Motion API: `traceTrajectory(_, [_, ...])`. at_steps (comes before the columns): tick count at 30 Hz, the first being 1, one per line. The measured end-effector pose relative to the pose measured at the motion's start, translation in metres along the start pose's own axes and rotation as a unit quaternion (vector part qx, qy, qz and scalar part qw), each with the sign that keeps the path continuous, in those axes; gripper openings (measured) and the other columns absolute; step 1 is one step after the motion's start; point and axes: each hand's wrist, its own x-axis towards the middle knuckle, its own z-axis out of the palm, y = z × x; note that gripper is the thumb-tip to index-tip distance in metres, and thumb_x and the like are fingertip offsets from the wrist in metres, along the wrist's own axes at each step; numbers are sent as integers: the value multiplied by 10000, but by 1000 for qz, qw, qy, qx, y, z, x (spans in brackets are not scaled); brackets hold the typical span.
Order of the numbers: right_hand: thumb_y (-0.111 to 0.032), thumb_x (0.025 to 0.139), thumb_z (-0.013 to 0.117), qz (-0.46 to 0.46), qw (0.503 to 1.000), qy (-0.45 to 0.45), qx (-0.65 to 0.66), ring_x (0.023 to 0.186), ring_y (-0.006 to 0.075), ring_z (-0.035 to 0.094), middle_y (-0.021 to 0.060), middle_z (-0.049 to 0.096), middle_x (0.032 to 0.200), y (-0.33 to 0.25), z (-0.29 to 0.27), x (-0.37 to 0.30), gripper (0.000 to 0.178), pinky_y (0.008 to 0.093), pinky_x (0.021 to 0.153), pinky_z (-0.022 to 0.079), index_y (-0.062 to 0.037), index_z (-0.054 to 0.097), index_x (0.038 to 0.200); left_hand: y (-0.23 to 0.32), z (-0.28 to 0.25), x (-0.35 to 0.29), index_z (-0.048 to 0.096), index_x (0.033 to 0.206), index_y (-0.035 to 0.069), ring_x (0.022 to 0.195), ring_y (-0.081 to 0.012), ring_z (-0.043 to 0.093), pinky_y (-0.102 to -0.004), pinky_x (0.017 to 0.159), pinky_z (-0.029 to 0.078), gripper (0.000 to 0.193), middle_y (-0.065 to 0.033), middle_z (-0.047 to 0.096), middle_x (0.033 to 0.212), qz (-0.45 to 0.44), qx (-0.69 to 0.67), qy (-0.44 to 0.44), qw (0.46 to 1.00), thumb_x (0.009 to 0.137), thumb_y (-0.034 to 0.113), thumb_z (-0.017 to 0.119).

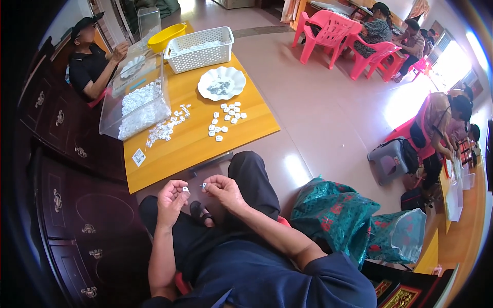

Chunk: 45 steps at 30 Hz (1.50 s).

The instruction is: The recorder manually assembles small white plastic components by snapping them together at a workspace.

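Observation:
Between thumb and fingers, my left hand (171,199) pinches a small white plastic piece (185,189) with a dark spot. Just to its right, my right hand (224,191) grips another small piece (204,186), whitish with a thin dark part sticking out. The two pieces are apart, held above my lap. On the yellow wooden table (246,131) ahead lie loose white pieces (163,129) in a heap and a group of rounded white pieces (226,118). A scalloped white plate (238,77) holds small greyish metal-looking bits.
A clear bin (109,114) full of white pieces stands at the table's left, near a white basket (203,60) and a yellow basin (167,37). A co-worker (92,61) sits beyond the bin. Dark drawers (77,205) flank my left; a green bag (334,215) lies right.

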Motion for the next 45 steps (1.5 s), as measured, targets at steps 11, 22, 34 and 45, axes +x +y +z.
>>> traceTrajectory(11, [-84, 955, 630, -6, 1000, -4, 6, 798, 88, 666, 44, 723, 883, -1, -1, 1, 134, 228, 724, 521, 11, 659, 1045, 3, -1, 2, 616, 1125, 1, 711, -29, 560, -181, 655, 488, 203, 18, 598, 889, 9, 9, -42, 999, 931, 42, 661])
traceTrajectory(22, [-77, 954, 631, -3, 1000, -16, -6, 775, 91, 658, 38, 716, 868, 1, 11, -2, 120, 224, 717, 519, 3, 658, 1038, 1, -16, -8, 619, 1150, -1, 796, -36, 578, -195, 742, 495, 238, 12, 609, 935, 3, 21, -36, 999, 914, 17, 645])
traceTrajectory(34, [-61, 949, 654, 41, 999, 1, -17, 778, 79, 652, 47, 725, 890, -8, 3, -4, 129, 206, 733, 512, 8, 671, 1057, 8, -6, 4, 654, 1092, 3, 728, -28, 576, -204, 672, 498, 204, 21, 639, 840, 43, 111, -34, 992, 888, 8, 664])
traceTrajectory(45, [-60, 948, 652, 30, 998, -18, -49, 784, 75, 644, 43, 723, 887, -7, 10, -6, 128, 206, 741, 499, 17, 671, 1049, -1, -7, 6, 659, 1098, -8, 693, -30, 567, -210, 632, 488, 216, 14, 632, 808, 67, 143, -75, 985, 882, -13, 653])
